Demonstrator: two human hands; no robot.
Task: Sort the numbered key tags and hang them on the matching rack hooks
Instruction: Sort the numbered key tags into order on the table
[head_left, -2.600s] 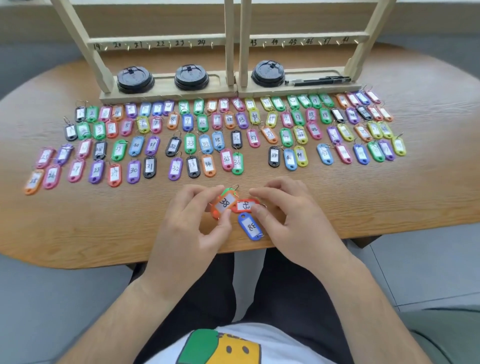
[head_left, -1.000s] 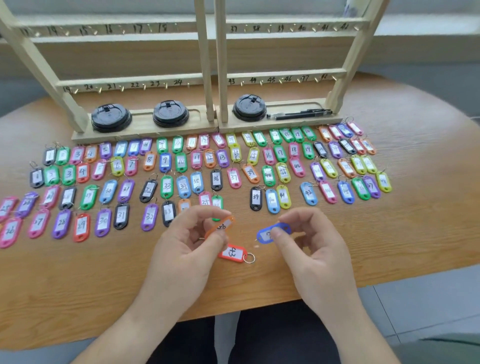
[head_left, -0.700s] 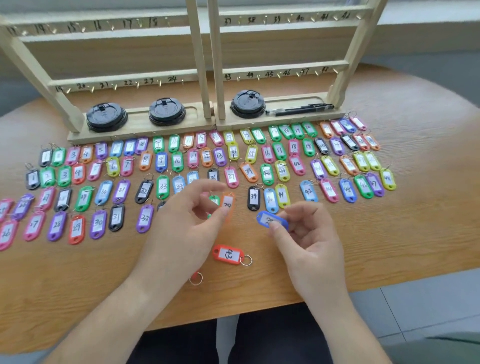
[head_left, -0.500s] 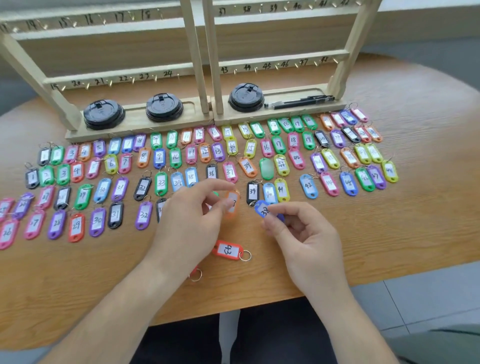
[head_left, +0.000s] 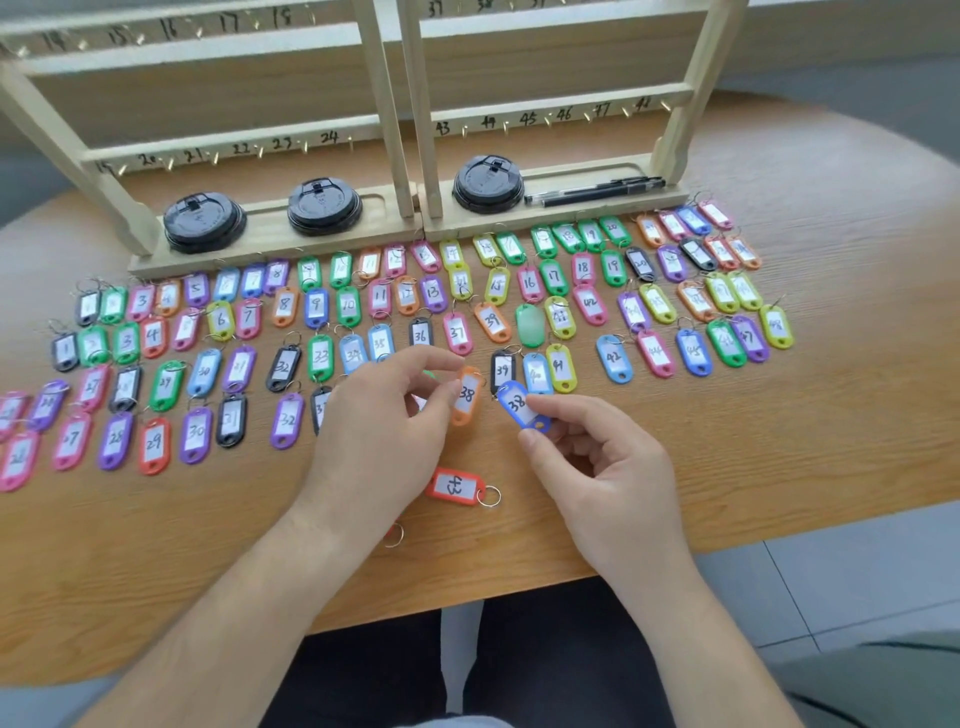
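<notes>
Sorting step: left hand (head_left: 382, 431) pinches orange 38 tag (head_left: 466, 396), right hand (head_left: 597, 467) pinches blue 38 tag (head_left: 517, 404). Next, judged: seat both beside black 39 tag (head_left: 502, 370).

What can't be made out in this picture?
Head view:
Black plastic key tag: number half covered by the left hand.
Metal split ring: its tag hidden under the left wrist.
Wooden rack: upper rows cut by the top edge.
Far pink tag: number too blurred.
</notes>
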